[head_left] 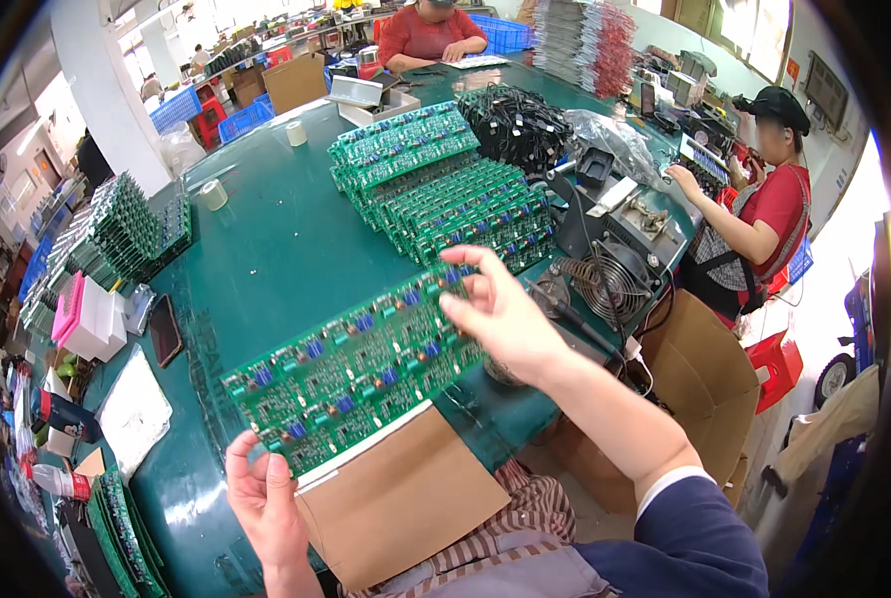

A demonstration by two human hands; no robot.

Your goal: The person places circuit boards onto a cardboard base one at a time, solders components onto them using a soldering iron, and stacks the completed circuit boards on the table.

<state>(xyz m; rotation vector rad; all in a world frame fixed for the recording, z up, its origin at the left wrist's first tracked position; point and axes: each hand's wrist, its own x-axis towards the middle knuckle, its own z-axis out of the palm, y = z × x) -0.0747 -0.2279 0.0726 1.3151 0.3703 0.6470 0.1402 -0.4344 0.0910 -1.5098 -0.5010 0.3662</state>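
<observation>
A long green circuit board panel [366, 364], dotted with blue and teal parts, is held tilted in front of me. My left hand [266, 498] pinches its near left corner between thumb and fingers. At the panel's far right end, my right hand [500, 309] grips the edge, thumb on the face and fingers over the rim. Below the panel a brown cardboard sheet [406, 498] lies over the table edge, toward my lap. Just beyond my right hand rise stacks of similar green boards [445, 189].
A soldering station with a fan [610, 284] stands right of the boards, near a heap of black cables [515, 125]. More boards [127, 224], a phone [166, 329] and a white bag [135, 409] lie left. Two co-workers in red [774, 214] sit around the green table [276, 249].
</observation>
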